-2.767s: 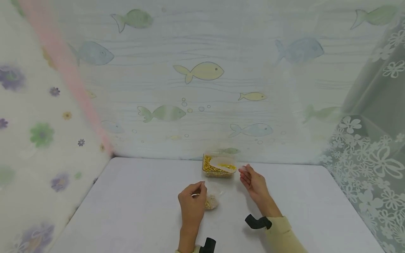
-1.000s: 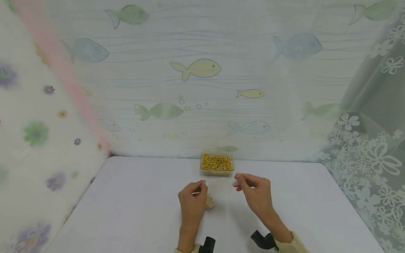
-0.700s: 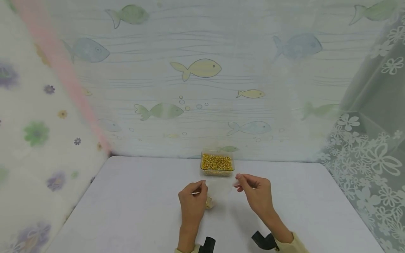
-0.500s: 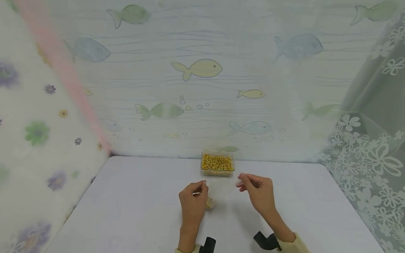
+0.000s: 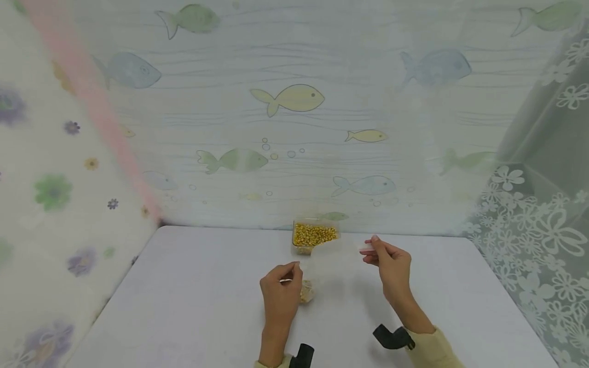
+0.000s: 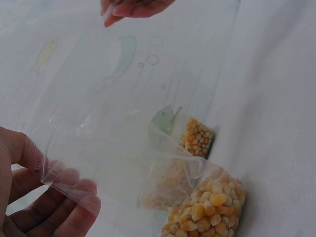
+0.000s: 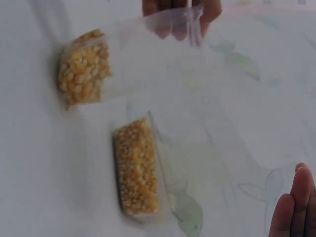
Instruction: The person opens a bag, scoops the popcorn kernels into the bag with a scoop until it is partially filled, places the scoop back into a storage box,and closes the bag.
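One half-curled left hand (image 5: 281, 289) pinches a bag (image 7: 131, 59), seemingly by its rim.

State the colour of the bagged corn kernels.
The kernels are yellow-orange with paler patches, clearest in the left wrist view.

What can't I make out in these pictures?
Head view: part of the bag of corn, hidden behind the left hand.
Left wrist view: most of the right hand, cut off by the top edge.
Right wrist view: how many kernels the container holds, too blurred.
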A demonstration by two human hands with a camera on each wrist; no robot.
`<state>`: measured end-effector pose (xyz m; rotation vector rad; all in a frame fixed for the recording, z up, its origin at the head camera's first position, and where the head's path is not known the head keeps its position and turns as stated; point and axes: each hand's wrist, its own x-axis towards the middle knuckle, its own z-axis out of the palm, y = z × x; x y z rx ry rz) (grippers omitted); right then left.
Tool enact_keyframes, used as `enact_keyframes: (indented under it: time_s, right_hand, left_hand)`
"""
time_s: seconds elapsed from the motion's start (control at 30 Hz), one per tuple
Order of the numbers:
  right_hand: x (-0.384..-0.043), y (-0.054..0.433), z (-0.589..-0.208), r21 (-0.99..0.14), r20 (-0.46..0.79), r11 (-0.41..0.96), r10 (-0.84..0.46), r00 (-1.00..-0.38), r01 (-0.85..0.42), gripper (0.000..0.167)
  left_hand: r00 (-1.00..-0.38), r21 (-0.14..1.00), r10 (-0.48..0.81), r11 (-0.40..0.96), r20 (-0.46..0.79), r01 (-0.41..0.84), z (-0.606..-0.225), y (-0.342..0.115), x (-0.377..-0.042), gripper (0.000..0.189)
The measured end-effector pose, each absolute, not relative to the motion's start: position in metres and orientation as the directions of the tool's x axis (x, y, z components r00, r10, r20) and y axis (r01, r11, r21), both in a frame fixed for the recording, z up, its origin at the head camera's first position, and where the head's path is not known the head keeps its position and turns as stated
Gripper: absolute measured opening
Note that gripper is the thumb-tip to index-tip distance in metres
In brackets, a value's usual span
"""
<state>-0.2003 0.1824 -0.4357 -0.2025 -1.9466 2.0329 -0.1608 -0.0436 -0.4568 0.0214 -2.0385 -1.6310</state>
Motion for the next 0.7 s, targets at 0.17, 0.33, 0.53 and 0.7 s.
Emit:
enact_keyframes:
  time_s: [0.17, 0.33, 0.53, 0.7]
  right_hand:
    - [-0.224, 0.178, -0.454, -0.966, 0.249, 0.033, 0.396, -0.884, -0.257, 0.036]
    - [-0.243, 0.171, -0.461, -0.918, 0.393, 0.129, 0.415, -0.821, -0.375, 0.025]
    - [-0.25, 0.154, -0.452, -0.874, 0.478, 0.275, 0.328, -0.815, -0.401, 0.019]
    - [-0.264, 0.147, -0.464, -0.89, 0.436, 0.279, 0.292, -0.852, -0.36, 0.023]
  left_hand:
    - [-0.854, 0.905, -0.327, 0.277, 0.404, 0.321, -0.457, -0.044, -0.161, 0.012]
    - [-0.852, 0.901, -0.327, 0.292, 0.408, 0.32, -0.458, -0.044, -0.161, 0.013]
    - [-0.859, 0.908, -0.325, 0.278, 0.395, 0.312, -0.458, -0.044, -0.161, 0.013]
    - [-0.854, 0.905, -0.328, 0.283, 0.404, 0.319, -0.457, -0.045, -0.161, 0.013]
